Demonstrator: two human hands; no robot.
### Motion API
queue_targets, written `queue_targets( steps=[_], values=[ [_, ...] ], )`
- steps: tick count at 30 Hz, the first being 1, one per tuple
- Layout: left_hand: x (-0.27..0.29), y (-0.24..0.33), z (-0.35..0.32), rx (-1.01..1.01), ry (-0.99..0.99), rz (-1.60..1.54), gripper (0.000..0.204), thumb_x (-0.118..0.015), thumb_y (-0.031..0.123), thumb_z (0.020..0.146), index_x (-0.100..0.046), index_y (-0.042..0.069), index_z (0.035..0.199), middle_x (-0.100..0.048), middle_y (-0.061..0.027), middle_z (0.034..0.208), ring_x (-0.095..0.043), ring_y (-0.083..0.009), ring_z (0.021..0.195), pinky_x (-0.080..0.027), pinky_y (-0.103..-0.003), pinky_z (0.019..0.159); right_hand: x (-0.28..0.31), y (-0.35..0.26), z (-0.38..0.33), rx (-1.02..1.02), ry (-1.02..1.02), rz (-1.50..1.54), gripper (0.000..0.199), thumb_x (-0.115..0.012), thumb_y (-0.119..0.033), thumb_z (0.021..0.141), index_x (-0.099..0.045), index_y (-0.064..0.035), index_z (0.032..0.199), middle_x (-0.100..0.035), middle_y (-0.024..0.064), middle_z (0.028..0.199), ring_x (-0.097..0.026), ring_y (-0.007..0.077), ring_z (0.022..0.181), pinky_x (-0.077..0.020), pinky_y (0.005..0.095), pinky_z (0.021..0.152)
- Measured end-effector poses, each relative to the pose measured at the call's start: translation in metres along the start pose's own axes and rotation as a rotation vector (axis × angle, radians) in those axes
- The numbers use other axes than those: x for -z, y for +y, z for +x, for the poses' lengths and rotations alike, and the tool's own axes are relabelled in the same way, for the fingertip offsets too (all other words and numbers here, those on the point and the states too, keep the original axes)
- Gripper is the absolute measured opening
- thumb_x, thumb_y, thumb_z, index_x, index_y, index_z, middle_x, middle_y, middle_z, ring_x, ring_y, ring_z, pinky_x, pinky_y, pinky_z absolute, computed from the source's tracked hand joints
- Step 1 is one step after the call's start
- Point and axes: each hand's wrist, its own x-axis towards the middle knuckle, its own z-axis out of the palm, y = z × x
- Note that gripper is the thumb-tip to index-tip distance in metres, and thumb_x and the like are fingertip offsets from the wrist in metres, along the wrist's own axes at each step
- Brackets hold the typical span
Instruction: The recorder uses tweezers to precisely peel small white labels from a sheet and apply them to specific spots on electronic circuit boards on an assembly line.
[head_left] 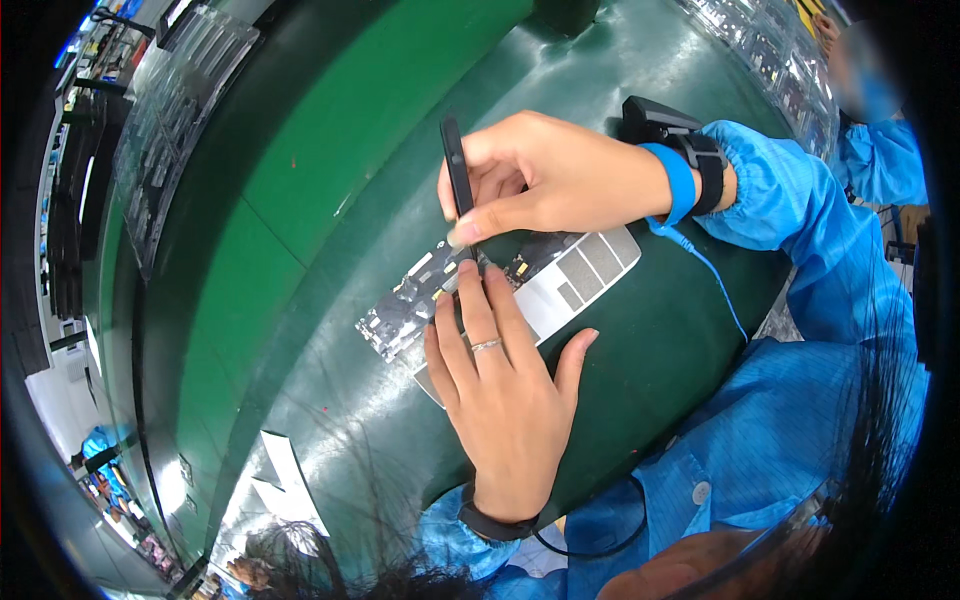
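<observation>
A long circuit board with dark and silvery parts lies on the green tabletop. Alongside and partly under my fingers is a white strip with grey rectangular patches. My left hand rests palm down over both, fingers stretched and fingertips on the board; it grips nothing. My right hand is closed around a slim black pen-like tool, held steeply with its lower end by the board, close to my left fingertips. That tip is hidden behind my fingers, so I cannot tell its exact kind.
A blue cord runs from the blue band on my right wrist. Behind that wrist sits a black device. White paper pieces lie at lower left. Clear plastic trays stand far left; another person's blue sleeve shows far right.
</observation>
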Motion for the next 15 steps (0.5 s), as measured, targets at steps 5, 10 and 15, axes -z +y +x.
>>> queue_targets(
  steps=[5,10,15],
  values=[
    [0.01,-0.001,-0.002,0.003,-0.038,-0.031,0.087,-0.069,0.057,0.094,-0.048,-0.005,0.152,-0.048,-0.0203,0.157,-0.048,-0.0425,0.144,-0.034,-0.061,0.119,0.016,-0.003,-0.025,0.171,0.061,-0.084,0.018,-0.076,-0.013,0.099,-0.073,0.0011,0.11,-0.074,0.0069,0.104,-0.07,0.01,0.088,-0.0565,0.0252,0.078],
    [0.01,-0.012,-0.001,0.017,-0.053,-0.048,0.085,-0.07,0.049,0.097,-0.04,-0.001,0.158,-0.048,-0.0219,0.159,-0.047,-0.0424,0.144,-0.032,-0.062,0.119,0.035,0.006,-0.04,0.124,0.326,0.154,0.02,-0.072,-0.019,0.103,-0.074,-0.0024,0.115,-0.073,0.0033,0.102,-0.069,0.0103,0.091,-0.0569,0.0259,0.076],
    [0.014,-0.003,-0.001,0.018,-0.043,-0.075,0.083,-0.071,0.045,0.098,-0.039,0.0,0.159,-0.048,-0.0219,0.159,-0.047,-0.0409,0.145,-0.032,-0.06,0.12,0.048,0.008,-0.053,0.079,0.311,0.133,0.025,-0.068,-0.023,0.106,-0.07,-0.0033,0.121,-0.072,0.0066,0.109,-0.071,0.0131,0.093,-0.0594,0.0276,0.079]
  ],
)
